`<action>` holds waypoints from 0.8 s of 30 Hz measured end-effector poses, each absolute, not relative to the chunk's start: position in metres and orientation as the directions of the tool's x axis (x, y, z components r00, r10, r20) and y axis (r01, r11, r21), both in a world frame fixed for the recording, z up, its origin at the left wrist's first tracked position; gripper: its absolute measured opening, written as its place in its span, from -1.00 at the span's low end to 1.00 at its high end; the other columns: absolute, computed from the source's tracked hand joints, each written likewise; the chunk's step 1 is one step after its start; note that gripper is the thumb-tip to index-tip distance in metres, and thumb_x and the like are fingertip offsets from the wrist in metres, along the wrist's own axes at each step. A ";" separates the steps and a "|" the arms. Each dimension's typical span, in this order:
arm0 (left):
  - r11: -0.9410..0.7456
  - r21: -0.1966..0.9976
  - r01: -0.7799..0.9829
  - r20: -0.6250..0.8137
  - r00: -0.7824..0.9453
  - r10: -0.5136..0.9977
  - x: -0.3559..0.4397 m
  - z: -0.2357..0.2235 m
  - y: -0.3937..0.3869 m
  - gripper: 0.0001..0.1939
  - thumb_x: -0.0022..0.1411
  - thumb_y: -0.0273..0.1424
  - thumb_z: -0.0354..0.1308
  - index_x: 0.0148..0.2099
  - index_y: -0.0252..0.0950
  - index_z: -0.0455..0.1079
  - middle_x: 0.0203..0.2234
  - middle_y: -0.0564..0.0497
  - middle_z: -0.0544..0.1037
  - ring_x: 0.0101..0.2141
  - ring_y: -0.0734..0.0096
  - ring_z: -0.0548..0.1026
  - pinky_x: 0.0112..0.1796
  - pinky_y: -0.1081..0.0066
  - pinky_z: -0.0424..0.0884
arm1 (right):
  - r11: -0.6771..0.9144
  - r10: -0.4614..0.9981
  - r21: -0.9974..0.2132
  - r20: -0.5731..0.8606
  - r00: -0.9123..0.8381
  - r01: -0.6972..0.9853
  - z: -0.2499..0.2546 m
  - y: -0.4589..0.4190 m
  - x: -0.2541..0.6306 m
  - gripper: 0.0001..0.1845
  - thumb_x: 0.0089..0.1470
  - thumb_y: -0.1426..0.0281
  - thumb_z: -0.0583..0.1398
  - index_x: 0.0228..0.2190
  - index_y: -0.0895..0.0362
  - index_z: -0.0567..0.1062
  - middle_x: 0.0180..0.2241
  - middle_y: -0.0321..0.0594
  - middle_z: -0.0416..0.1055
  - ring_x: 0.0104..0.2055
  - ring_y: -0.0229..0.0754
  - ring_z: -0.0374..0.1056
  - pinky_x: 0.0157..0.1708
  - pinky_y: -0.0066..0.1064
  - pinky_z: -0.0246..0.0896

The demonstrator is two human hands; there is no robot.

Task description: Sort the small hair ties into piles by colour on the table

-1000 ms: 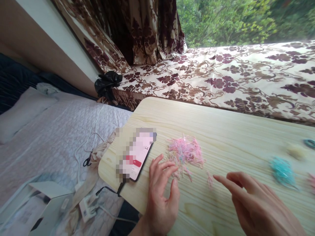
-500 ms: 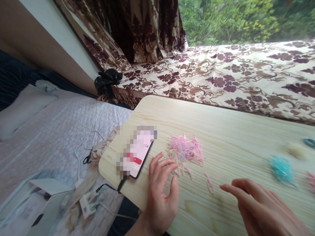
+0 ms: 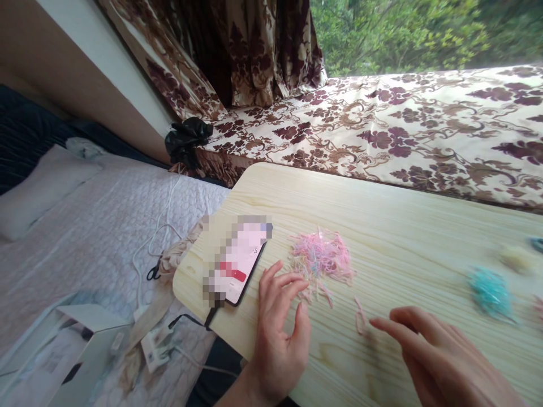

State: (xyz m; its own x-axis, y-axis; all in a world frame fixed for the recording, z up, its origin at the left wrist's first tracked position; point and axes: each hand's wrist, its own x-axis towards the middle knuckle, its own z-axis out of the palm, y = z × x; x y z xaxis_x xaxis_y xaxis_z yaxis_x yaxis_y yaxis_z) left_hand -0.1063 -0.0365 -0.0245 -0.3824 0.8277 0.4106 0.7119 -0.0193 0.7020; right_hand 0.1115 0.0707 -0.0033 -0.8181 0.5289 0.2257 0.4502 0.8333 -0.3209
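A pile of thin pastel elastic bands (image 3: pixel 324 254), mostly pink, lies on the wooden table. My left hand (image 3: pixel 282 322) rests at the pile's near left side, fingers curved and apart, with nothing in it; its fingertips reach the loose bands at the edge. One pink elastic band (image 3: pixel 360 316) lies by itself to the right of that hand. My right hand (image 3: pixel 432 350) is beside this single band, its index finger stretched out, the tip close to the band; I cannot tell whether they touch. Nothing shows in its fingers.
A phone (image 3: pixel 241 260), partly pixelated, lies left of the pile with a cable plugged in. Turquoise bands (image 3: pixel 492 294), a cream clump (image 3: pixel 517 258) and a dark blue one (image 3: pixel 538 244) sit at the right. A bed (image 3: pixel 106 198) adjoins the table (image 3: pixel 339 192) on the left.
My right hand has shifted slightly left, closer to the single pink band. The digit on the phone screen went from 4 to 5. My left hand stays about where it was.
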 end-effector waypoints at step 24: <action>-0.009 0.709 0.705 0.402 -0.394 0.827 -0.105 -0.029 -0.040 -0.64 0.31 -0.61 0.02 0.08 -0.19 0.37 -0.04 -0.07 0.54 0.26 0.15 0.26 0.21 -0.01 0.31 | 0.807 0.581 -0.246 0.176 -0.795 0.536 -0.007 0.076 0.115 -0.63 0.24 0.41 0.07 0.03 -0.01 0.49 -0.28 -0.21 0.50 -0.35 -0.24 0.47 -0.39 -0.44 0.39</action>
